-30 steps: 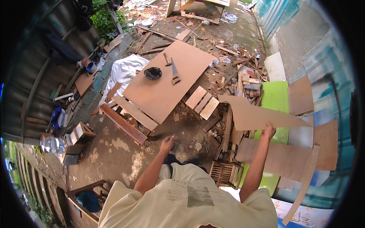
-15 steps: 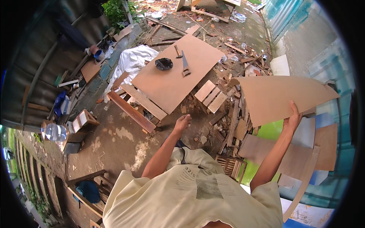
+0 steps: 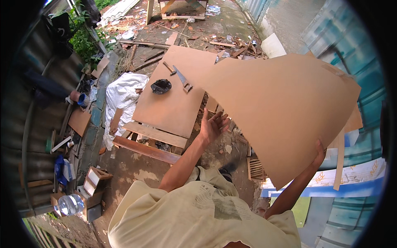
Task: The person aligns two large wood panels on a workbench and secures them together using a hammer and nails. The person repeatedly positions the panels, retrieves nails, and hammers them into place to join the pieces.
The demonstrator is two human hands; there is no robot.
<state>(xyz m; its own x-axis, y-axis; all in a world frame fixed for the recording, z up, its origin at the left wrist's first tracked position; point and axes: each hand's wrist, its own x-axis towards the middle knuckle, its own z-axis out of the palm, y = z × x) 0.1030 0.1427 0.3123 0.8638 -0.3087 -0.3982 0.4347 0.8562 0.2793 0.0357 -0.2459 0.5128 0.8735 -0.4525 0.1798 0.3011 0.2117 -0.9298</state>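
Observation:
My right hand (image 3: 319,155) grips the edge of a large thin brown board (image 3: 285,107), thumb on its face and the other fingers hidden behind. The board is tilted up in front of me on the right. My left hand (image 3: 214,124) is open, palm up, just beside the board's left edge. Beyond, a flat brown board (image 3: 165,107) lies on a low support of wooden slats. On it rest a handsaw (image 3: 182,79), a hammer (image 3: 168,68) and a crumpled black plastic bag (image 3: 161,86).
A white cloth sheet (image 3: 122,93) lies left of the low work surface, and a reddish wooden plank (image 3: 144,150) runs along its near side. Wood scraps litter the ground behind. A clear water jug (image 3: 70,204) stands at lower left, and a corrugated teal wall (image 3: 368,74) rises on the right.
The held board has swung left and toward me, tilting up and partly covering the work surface. My left hand has moved right and opened toward the board. The view has turned right.

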